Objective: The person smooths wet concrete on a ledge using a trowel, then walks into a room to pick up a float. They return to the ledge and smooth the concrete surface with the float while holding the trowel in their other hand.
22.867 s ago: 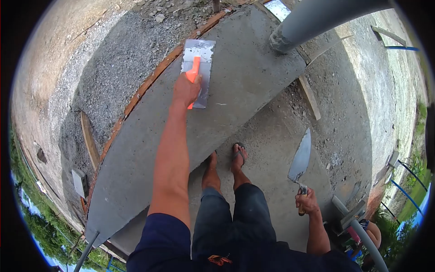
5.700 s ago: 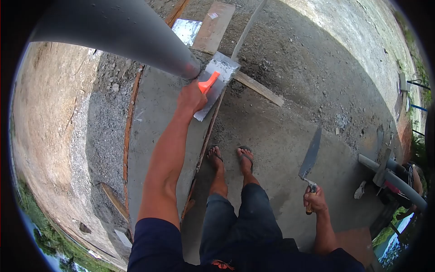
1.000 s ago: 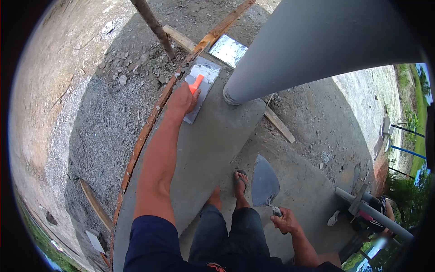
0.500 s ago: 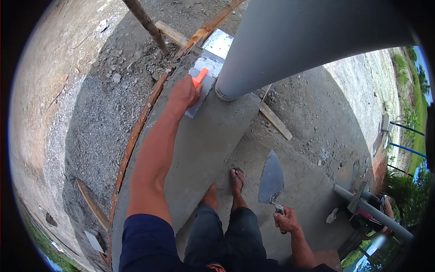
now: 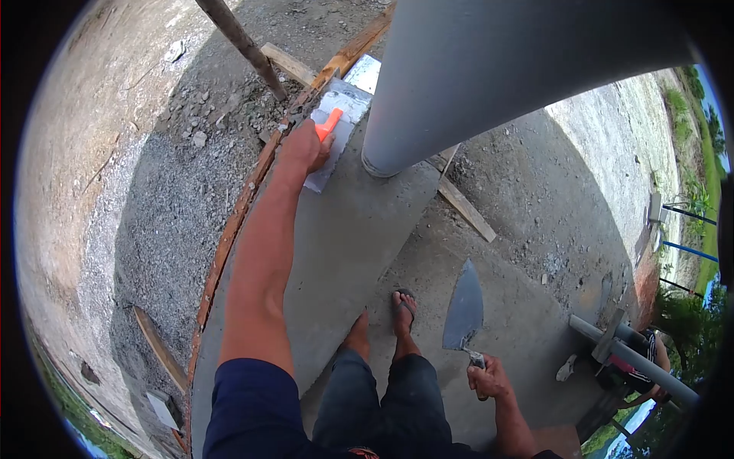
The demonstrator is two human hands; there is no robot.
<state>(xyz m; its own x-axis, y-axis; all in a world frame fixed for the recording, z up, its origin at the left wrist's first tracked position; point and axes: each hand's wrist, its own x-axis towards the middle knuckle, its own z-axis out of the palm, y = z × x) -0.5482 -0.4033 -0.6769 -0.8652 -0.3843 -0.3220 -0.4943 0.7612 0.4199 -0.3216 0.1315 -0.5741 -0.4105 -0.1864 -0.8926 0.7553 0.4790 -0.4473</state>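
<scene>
A worker's left hand (image 5: 304,147), arm stretching fully forward, is gripping the orange handle of a finishing trowel (image 5: 335,131) lying flat on the wet concrete strip (image 5: 336,229), between the wooden form board (image 5: 245,206) and the grey post (image 5: 459,76). Farther right, the right hand (image 5: 486,376) is clenching a pointed trowel (image 5: 465,307), blade angling upward over the ground. No readable writing is showing.

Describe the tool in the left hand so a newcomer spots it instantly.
Start at the big grey column; just left of its base, on the fresh cement strip, lies a flat steel float. Its bright orange handle, gripped by the left hand, sets it apart from the pointed trowel.
</scene>
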